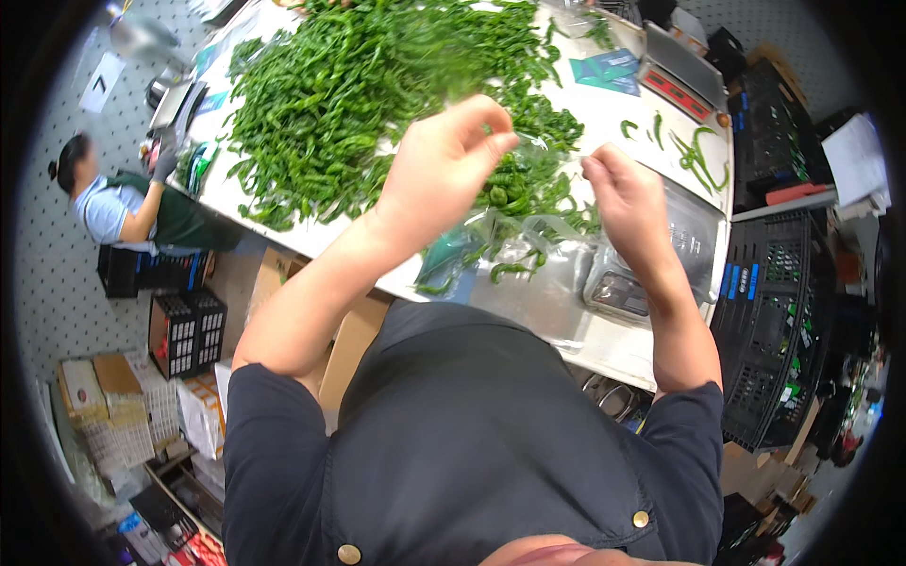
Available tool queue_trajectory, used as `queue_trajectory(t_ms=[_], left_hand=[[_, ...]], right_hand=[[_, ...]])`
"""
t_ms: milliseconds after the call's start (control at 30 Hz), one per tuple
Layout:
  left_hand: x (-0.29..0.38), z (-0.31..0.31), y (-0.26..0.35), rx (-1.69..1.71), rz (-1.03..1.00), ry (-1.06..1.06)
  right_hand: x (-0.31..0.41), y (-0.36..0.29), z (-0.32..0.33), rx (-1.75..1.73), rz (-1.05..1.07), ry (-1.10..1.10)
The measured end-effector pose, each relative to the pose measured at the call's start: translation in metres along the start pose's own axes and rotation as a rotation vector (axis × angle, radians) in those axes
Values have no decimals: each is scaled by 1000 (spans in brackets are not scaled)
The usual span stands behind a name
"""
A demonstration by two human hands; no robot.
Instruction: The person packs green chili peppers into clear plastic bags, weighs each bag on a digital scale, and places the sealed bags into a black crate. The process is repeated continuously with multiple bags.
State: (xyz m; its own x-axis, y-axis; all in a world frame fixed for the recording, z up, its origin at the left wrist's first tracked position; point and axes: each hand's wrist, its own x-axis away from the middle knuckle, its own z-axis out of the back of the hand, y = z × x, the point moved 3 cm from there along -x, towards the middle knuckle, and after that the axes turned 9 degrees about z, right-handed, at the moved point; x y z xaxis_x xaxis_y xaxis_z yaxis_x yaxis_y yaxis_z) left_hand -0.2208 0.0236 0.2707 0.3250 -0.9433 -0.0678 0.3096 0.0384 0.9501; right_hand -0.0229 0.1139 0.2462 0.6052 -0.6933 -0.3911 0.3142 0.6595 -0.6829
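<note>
A clear plastic bag (pixel 539 157) is stretched between my hands above the near side of the table. Green peppers (pixel 504 189) show through it, below and between the hands. My left hand (pixel 453 159) has thumb and fingers pinched together at the bag's left edge. At its right edge my right hand (pixel 628 201) is curled closed, over a weighing scale (pixel 616 291). Beyond my left hand spreads a large heap of long green peppers (pixel 318 120). Flat clear plastic bags (pixel 527 304) lie at the front edge, some peppers on or in them.
A second scale with a red panel (pixel 676 92) stands at the back right, near a printed packet (pixel 607 72) and loose peppers (pixel 697 159). Black crates (pixel 768 332) are stacked right of the table (pixel 623 361). At the left, a gloved person (pixel 120 212) works at the table.
</note>
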Motion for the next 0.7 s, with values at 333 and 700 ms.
queue_trajectory(t_ms=[333, 700], left_hand=[[-111, -122, 105, -258, -425, -129], [38, -312, 13, -487, -853, -525]], right_hand=[[20, 53, 126, -17, -135, 377], [251, 143, 119, 120, -652, 625]])
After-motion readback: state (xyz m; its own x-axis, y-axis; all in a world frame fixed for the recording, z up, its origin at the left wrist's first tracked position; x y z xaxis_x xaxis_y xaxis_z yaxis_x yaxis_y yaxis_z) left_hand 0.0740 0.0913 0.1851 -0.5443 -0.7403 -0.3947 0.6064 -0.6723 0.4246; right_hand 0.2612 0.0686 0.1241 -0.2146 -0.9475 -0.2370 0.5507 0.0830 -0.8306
